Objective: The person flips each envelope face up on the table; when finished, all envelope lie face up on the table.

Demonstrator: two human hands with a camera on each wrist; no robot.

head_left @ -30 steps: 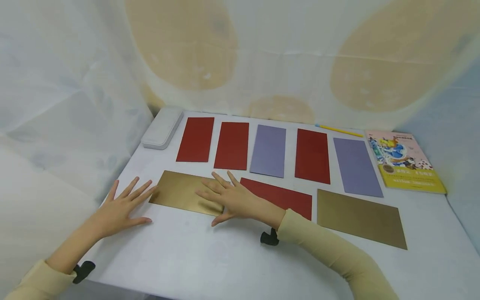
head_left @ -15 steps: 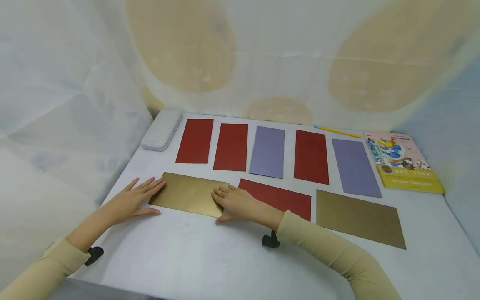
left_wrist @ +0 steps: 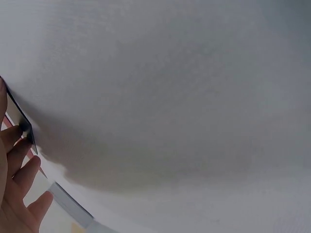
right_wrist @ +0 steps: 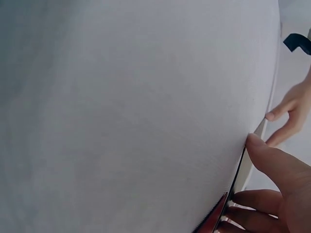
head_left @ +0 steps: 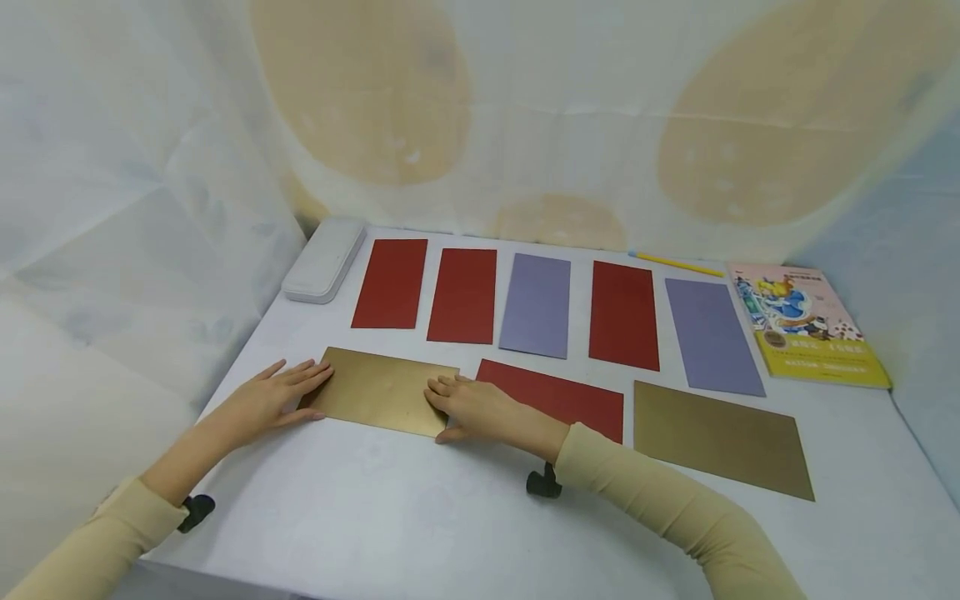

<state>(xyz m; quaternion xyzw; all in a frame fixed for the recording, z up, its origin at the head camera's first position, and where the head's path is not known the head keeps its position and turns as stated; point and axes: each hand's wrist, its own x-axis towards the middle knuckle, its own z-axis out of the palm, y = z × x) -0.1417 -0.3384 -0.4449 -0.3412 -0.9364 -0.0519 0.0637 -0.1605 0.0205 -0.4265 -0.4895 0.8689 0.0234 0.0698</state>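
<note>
A rectangular gold card [head_left: 382, 390] lies on the white table at the near left. My left hand [head_left: 277, 394] holds its left end, fingertips over the short edge and thumb at the near corner. On the opposite end, my right hand [head_left: 476, 408] grips the card with bent fingers, its thumb at the near right corner. In the right wrist view the thumb [right_wrist: 257, 143] sits at a corner and the fingers meet the edge. The left wrist view shows fingertips [left_wrist: 29, 167] near the card's dark edge. A red card [head_left: 562, 396] is partly behind the right forearm.
A second gold card [head_left: 720, 437] lies at the right. Behind stand in a row several red cards [head_left: 390, 283] and purple cards [head_left: 536, 304]. A white case [head_left: 326, 260] is at the back left, a yellow pencil [head_left: 678, 263] and a picture book [head_left: 810, 321] at the back right.
Both hands have come down onto the gold card's ends. The left hand moved right to its left edge; the right hand's spread fingers drew in and bent at the right edge.
</note>
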